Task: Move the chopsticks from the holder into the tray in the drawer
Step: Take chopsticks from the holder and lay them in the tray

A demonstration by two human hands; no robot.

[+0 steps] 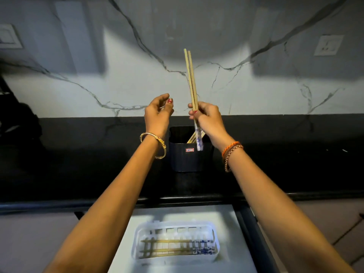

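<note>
My right hand (206, 117) grips a pair of pale wooden chopsticks (190, 79) with blue-and-white patterned ends, held nearly upright above the dark holder (186, 160) on the black counter. More chopsticks (192, 137) lean inside the holder. My left hand (157, 113) hovers to the left of the pair, fingers curled and apart, holding nothing. Below, in the open drawer, a white slotted tray (175, 225) holds several chopsticks (167, 246) lying sideways.
The black counter (78, 154) runs across the view with a marble backsplash behind it. A wall socket (328, 45) sits at the upper right and a switch plate (7, 36) at the upper left. The drawer's white floor (236, 243) surrounds the tray.
</note>
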